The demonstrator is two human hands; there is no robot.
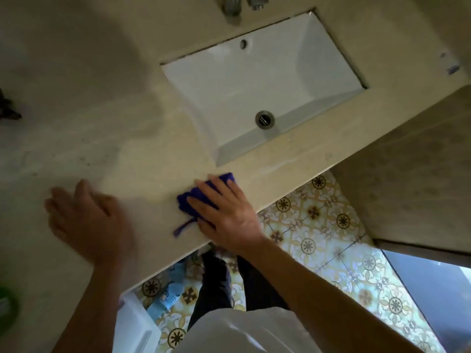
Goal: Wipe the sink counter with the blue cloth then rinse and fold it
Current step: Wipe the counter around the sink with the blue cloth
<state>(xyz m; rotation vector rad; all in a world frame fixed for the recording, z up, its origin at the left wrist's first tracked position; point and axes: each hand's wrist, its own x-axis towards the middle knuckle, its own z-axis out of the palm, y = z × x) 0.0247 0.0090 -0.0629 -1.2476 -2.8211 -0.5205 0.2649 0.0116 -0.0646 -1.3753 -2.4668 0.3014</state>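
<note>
The blue cloth (224, 180) lies bunched on the beige sink counter (122, 159), on the front strip just below the white basin (242, 80). My right hand (226, 212) lies flat on top of the cloth, fingers spread and pressing it down, so most of the cloth is hidden. A thin strip of the cloth trails out toward the counter's front edge. My left hand (86, 222) hovers or rests on the counter to the left, fingers apart, blurred, holding nothing. The tap (233, 8) stands at the back of the basin.
The basin has a metal drain (265, 119) and an overflow hole. A dark object (7, 108) sits at the counter's far left, a green thing (6, 309) at the lower left. Patterned floor tiles (331, 238) and my legs show below the counter edge.
</note>
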